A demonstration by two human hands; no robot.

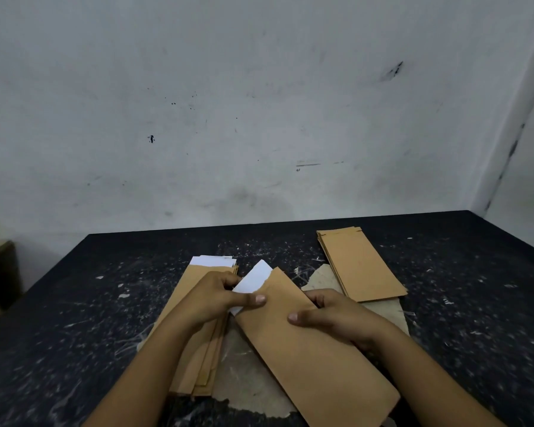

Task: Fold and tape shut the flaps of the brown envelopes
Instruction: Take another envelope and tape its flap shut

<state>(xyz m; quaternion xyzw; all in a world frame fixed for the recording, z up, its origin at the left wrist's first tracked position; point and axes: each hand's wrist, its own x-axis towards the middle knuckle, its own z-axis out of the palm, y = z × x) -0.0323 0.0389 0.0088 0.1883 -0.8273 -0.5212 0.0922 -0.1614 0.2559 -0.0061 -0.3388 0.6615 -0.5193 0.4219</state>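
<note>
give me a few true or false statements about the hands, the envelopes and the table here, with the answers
1. Both hands hold the same brown envelope. True: the left hand pinches its upper end and the right hand grips its right edge.
2. White paper sticks out of the top of the held envelope. True.
3. The stack at far right shows white paper at its top. False: only brown shows there; the white sheets show on the left stack.
4. The table is plain white. False: it is dark with pale scuffs.
5. The right hand holds a tape roll. False: no tape is visible.
</note>
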